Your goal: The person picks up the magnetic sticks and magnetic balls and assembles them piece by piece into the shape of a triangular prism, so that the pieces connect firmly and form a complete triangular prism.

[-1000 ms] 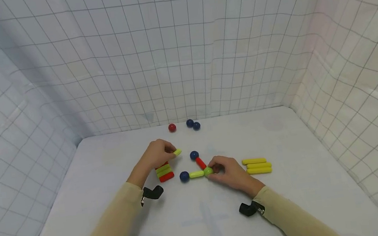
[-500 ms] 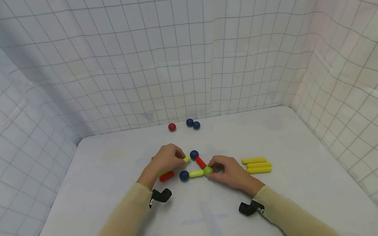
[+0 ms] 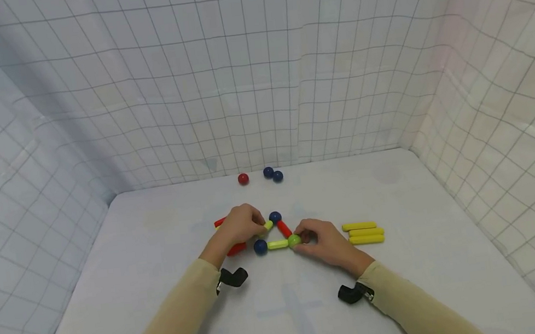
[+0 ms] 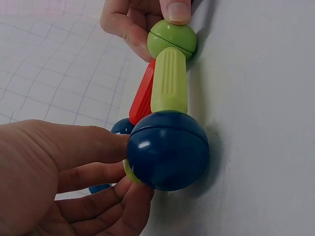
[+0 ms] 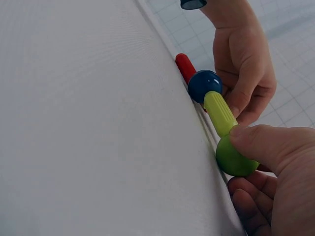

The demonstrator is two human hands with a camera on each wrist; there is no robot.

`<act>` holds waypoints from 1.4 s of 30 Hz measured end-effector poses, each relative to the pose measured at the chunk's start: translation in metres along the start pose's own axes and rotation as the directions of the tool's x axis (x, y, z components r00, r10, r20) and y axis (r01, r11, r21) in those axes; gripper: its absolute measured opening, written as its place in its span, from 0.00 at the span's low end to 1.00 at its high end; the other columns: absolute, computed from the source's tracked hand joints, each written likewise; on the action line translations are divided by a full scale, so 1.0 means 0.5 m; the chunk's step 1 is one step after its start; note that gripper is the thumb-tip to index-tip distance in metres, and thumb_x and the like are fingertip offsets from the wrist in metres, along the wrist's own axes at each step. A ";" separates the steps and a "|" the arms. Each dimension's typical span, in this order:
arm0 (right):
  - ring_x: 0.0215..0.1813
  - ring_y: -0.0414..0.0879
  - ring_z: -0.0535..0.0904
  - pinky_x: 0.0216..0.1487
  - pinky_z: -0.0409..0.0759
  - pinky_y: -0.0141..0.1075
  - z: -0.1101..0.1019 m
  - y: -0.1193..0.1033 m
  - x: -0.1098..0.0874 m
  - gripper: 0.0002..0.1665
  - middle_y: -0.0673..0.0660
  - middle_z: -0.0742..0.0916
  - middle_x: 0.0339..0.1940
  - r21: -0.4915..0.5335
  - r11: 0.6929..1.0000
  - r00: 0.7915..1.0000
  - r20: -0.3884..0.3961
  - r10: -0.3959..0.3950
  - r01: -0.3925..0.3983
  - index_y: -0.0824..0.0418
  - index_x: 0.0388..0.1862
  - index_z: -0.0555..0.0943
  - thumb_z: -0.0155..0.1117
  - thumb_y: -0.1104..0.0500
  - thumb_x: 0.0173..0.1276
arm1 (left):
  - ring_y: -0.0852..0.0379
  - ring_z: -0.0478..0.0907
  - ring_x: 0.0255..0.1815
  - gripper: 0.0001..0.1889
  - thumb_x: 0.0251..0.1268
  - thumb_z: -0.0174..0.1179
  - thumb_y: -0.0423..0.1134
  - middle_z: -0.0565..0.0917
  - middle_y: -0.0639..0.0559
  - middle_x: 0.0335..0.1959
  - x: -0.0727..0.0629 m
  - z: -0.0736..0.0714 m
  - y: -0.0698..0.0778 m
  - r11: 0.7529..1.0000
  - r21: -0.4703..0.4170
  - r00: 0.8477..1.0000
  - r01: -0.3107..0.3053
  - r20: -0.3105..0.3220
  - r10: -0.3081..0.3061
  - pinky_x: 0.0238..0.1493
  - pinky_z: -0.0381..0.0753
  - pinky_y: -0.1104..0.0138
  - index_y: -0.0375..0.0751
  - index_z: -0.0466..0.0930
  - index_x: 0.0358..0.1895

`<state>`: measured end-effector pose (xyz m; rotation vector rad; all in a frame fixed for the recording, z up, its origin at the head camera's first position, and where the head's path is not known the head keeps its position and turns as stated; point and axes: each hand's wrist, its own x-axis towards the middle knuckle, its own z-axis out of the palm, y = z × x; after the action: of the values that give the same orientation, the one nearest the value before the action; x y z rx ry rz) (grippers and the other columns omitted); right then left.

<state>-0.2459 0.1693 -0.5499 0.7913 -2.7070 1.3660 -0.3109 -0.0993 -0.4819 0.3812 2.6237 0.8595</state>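
Note:
My left hand point(image 3: 239, 226) pinches a yellow-green stick point(image 3: 268, 225), whose far end meets a blue ball point(image 3: 275, 217). In the left wrist view most of that stick is hidden behind the nearer blue ball point(image 4: 168, 152). With thumb and fingers, my right hand point(image 3: 327, 243) holds a green ball point(image 3: 294, 240) at the table surface. From the green ball, a red stick point(image 3: 284, 229) runs to the far blue ball, and a ribbed yellow-green stick point(image 5: 220, 114) runs to the nearer blue ball. The pieces outline a small triangle.
Partly covered by my left hand, red sticks point(image 3: 236, 249) lie at its side. Yellow rods point(image 3: 366, 232) lie right of my right hand. A red ball point(image 3: 243, 179) and two blue balls point(image 3: 278, 176) sit near the table's back edge, before a gridded white curtain point(image 3: 257, 80).
My left hand has carried the yellow-green stick rightward and down, from above the stick pile to the far blue ball. My right hand has stayed on the green ball.

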 end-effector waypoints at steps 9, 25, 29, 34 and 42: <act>0.44 0.40 0.82 0.48 0.82 0.39 0.001 0.003 0.001 0.13 0.39 0.86 0.41 -0.001 1.000 1.000 0.004 -0.007 0.007 0.42 0.49 0.86 0.80 0.54 0.72 | 0.51 0.81 0.39 0.09 0.68 0.76 0.40 0.88 0.52 0.39 -0.004 0.011 0.001 1.000 -0.006 1.000 0.017 -0.002 -0.017 0.43 0.85 0.61 0.40 0.93 0.46; 0.44 0.40 0.81 0.48 0.82 0.39 -0.001 -0.003 -0.002 0.13 0.39 0.86 0.41 -0.011 1.000 1.000 0.004 -0.014 0.014 0.43 0.49 0.85 0.80 0.55 0.72 | 0.51 0.80 0.38 0.11 0.68 0.78 0.44 0.86 0.52 0.36 -0.019 0.017 0.010 0.999 -0.009 0.999 0.035 -0.003 -0.036 0.41 0.85 0.63 0.40 0.92 0.44; 0.44 0.40 0.81 0.48 0.82 0.39 -0.003 -0.003 -0.001 0.12 0.39 0.86 0.41 -0.015 1.000 1.000 0.001 -0.017 0.017 0.43 0.50 0.86 0.80 0.54 0.72 | 0.52 0.80 0.37 0.12 0.68 0.78 0.44 0.87 0.52 0.35 -0.020 0.014 0.010 0.999 -0.007 0.999 0.035 -0.002 -0.035 0.40 0.85 0.63 0.40 0.92 0.44; 0.43 0.40 0.81 0.48 0.82 0.39 -0.002 -0.004 -0.001 0.13 0.41 0.86 0.41 -0.010 1.000 1.000 -0.001 -0.012 0.012 0.43 0.50 0.85 0.80 0.54 0.72 | 0.51 0.81 0.38 0.13 0.68 0.77 0.45 0.87 0.52 0.37 -0.024 0.014 0.009 0.998 -0.013 0.998 0.057 -0.001 -0.057 0.42 0.85 0.62 0.40 0.92 0.46; 0.43 0.41 0.81 0.47 0.81 0.39 -0.001 -0.010 -0.004 0.12 0.40 0.86 0.41 0.009 1.000 1.000 -0.008 0.005 -0.005 0.43 0.50 0.86 0.79 0.54 0.72 | 0.52 0.81 0.40 0.13 0.70 0.76 0.45 0.88 0.52 0.38 -0.034 0.016 0.008 0.998 -0.014 0.998 0.062 -0.011 -0.062 0.47 0.86 0.60 0.40 0.93 0.47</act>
<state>-0.2420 0.1683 -0.5464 0.7781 -2.7013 1.3797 -0.2917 -0.0981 -0.4810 0.2905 2.6242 0.8615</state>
